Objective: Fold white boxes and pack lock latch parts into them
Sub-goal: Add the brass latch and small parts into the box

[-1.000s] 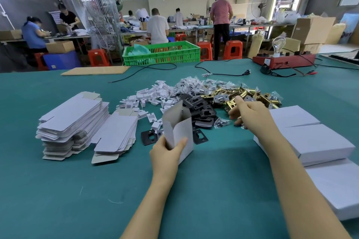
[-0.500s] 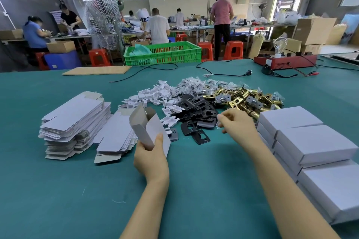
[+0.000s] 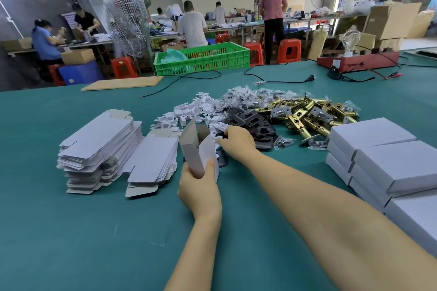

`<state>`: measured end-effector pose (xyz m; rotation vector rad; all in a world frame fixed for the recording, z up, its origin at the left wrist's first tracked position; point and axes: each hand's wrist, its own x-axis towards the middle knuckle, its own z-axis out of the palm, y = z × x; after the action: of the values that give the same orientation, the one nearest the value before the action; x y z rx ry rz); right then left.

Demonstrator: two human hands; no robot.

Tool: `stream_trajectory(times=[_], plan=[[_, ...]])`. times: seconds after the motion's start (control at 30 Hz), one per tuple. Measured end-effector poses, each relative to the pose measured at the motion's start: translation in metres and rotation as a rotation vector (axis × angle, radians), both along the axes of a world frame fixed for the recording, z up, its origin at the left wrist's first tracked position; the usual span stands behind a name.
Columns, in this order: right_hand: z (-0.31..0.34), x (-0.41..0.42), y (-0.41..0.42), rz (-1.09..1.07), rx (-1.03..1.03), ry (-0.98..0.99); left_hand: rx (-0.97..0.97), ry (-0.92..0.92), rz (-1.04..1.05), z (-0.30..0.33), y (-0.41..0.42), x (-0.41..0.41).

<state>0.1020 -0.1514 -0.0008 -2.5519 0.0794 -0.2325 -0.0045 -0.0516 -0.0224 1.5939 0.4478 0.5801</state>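
Observation:
My left hand (image 3: 199, 190) grips the lower end of an opened white box (image 3: 195, 149), held upright and tilted with its mouth up. My right hand (image 3: 237, 142) is just right of the box mouth, fingers curled and pinching a black plate at the edge of the pile of black plates (image 3: 251, 120). Brass latch bodies (image 3: 314, 113) lie in a heap further right. Small white card inserts (image 3: 189, 111) and bagged screws (image 3: 243, 94) are spread behind. Two stacks of flat box blanks (image 3: 99, 139) sit to the left.
Closed white boxes (image 3: 383, 158) are stacked at the right on the green table (image 3: 94, 243). At the far edge are a green crate (image 3: 212, 59), a cardboard sheet (image 3: 123, 82), a black cable (image 3: 283, 81) and a red device (image 3: 354, 61). People work at benches behind.
My right hand moved left from the brass latches to the black plates beside the box. My left hand shifted the box left and tilted it.

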Motion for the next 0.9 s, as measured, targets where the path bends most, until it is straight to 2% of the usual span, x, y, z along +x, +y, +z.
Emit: stream_trajectory(times=[0.13,0.23,0.43,0.53,0.7,0.8,0.9], plan=[[-0.007,0.008,0.014,-0.08,-0.123,0.036,0.005,-0.004,-0.014,-0.002,0.001,0.001],[-0.011,0.005,0.017,-0.077,-0.111,0.009,0.001,0.003,-0.014,-0.004,0.001,0.001],[-0.007,-0.02,-0.001,0.032,0.312,-0.127,0.015,-0.006,-0.011,-0.003,0.0,0.001],[0.007,-0.04,-0.03,0.084,0.333,-0.085,0.024,0.003,-0.013,-0.001,0.0,0.0],[0.022,-0.085,-0.087,0.112,0.58,0.018,0.052,0.005,-0.032,0.0,0.001,-0.003],[0.032,-0.104,-0.111,0.089,0.651,-0.037,0.054,-0.009,-0.112,0.0,-0.002,-0.003],[0.045,-0.116,-0.125,0.056,0.727,-0.177,0.058,-0.024,-0.24,-0.002,-0.006,-0.004]])
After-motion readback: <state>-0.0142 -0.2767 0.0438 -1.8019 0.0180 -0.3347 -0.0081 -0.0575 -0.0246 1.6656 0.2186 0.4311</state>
